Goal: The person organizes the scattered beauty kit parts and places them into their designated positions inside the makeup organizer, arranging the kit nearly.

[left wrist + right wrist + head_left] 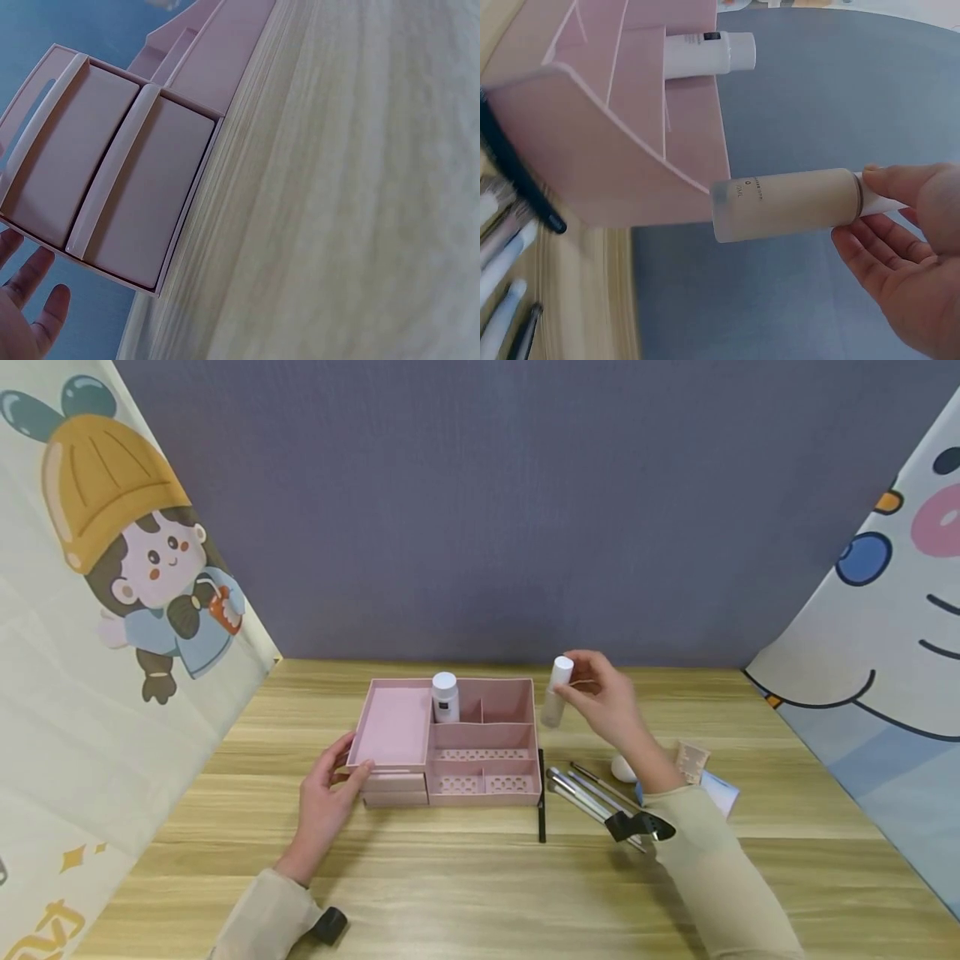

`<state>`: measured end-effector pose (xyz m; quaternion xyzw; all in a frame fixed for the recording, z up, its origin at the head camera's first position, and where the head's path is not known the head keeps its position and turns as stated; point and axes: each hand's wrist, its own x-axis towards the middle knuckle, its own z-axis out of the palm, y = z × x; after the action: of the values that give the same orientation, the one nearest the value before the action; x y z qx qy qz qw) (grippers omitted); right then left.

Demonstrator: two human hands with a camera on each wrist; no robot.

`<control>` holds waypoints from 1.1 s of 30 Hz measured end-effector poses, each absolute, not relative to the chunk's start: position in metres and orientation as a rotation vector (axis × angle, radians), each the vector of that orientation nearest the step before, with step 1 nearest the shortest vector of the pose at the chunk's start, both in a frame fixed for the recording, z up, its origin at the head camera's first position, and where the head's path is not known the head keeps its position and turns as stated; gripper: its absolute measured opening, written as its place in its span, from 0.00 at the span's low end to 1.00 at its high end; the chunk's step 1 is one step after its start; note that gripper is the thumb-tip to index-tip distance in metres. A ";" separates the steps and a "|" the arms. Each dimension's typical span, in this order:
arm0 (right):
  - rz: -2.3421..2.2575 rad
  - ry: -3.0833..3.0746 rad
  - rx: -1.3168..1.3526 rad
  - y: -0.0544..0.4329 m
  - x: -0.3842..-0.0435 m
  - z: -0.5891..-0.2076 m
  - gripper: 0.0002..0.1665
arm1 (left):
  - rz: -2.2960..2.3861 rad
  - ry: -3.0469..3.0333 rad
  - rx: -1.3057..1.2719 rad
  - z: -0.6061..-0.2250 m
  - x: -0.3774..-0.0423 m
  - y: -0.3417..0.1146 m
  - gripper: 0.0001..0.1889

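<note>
My right hand [606,697] pinches the white cap of a small frosted bottle [787,206] with beige contents. It holds the bottle upright just right of a pink desktop organizer [393,722], near its back right corner. In the right wrist view the bottle's base overlaps the organizer's edge. A white bottle [445,697] stands in a back compartment of the organizer. My left hand [327,789] rests at the organizer's front left corner, thumb on the front edge, other fingers along the side. Two closed drawers [142,187] show in the left wrist view, with extended fingers [52,319] beside them.
Right of the organizer lie a slim black stick [542,827] and several makeup brushes [577,795]. Under and beyond the right forearm are a white rounded object [622,768], a beige square piece [692,760] and a pale blue item [722,793].
</note>
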<state>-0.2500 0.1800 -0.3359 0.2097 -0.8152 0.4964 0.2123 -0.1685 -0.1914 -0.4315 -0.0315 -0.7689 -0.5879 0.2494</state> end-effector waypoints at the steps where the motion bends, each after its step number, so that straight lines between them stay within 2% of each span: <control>1: 1.395 -2.252 0.587 0.178 -0.250 -0.335 0.25 | -1.602 -2.094 -0.084 -0.432 -0.169 -0.191 0.27; 33: 1.631 -2.077 0.643 0.111 -0.256 -0.344 0.24 | -1.616 -2.106 -0.070 -0.432 -0.168 -0.192 0.26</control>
<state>-0.2561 0.1111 -0.3438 0.2313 -0.7471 0.5867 0.2102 -0.1675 -0.1920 -0.4316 -0.0255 -0.7699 -0.5905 0.2407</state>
